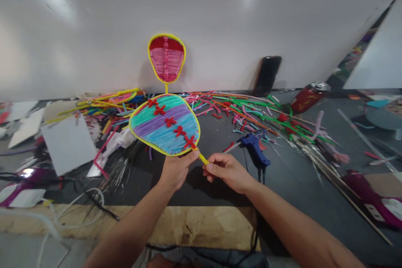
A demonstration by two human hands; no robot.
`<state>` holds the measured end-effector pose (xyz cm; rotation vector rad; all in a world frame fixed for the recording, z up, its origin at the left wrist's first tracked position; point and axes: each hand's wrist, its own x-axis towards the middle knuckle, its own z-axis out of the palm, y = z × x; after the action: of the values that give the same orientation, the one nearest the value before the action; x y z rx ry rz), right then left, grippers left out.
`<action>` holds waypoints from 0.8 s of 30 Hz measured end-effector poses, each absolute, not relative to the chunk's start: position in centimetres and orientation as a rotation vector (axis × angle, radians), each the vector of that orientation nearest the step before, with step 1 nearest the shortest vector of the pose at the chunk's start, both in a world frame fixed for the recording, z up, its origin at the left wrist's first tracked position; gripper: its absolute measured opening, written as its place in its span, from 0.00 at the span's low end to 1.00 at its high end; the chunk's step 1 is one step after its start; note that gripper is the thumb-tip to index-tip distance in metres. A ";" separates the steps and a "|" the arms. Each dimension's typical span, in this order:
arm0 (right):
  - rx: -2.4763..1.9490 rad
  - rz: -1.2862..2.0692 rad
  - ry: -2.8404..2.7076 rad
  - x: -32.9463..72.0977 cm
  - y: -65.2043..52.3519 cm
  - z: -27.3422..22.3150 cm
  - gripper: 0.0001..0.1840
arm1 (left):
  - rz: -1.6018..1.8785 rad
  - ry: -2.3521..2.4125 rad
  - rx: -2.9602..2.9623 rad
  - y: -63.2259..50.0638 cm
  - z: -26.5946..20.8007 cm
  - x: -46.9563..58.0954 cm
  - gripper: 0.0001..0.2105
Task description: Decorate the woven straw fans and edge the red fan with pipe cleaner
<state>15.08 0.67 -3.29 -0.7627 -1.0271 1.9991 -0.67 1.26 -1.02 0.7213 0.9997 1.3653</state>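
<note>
At left sits a white card (pixel 69 144). Next, a yellow-rimmed striped fan (pixel 158 129) is held above the worktop (pixel 213 132): the left hand (pixel 177 171) grips it at the handle's base, the right hand (pixel 229 171) pinches the yellow handle (pixel 203 158). Rightward come a blue glue gun (pixel 255 150), a black phone (pixel 268 75) and a red can (pixel 308 98).

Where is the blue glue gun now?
The glue gun lies right of centre in the head view, on the dark table near the right hand.

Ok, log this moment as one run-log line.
left hand: holding striped fan at lower edge; right hand: pinching yellow handle; blue glue gun: on table; red-and-pink fan: upright behind
</note>
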 end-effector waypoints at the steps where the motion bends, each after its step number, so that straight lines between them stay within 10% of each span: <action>1: -0.771 1.985 -1.028 15.0 0.6 -3.2 0.14 | 1.374 1.011 0.723 1.3 -1.1 -0.6 0.12; 24: -0.869 2.182 -0.990 15.1 0.4 -2.8 0.18 | 1.008 0.970 1.026 1.7 -1.8 -2.7 0.13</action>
<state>15.08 0.41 -2.80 -0.8692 -0.9896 2.1816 -2.69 1.73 -1.85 1.0261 0.9700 1.0077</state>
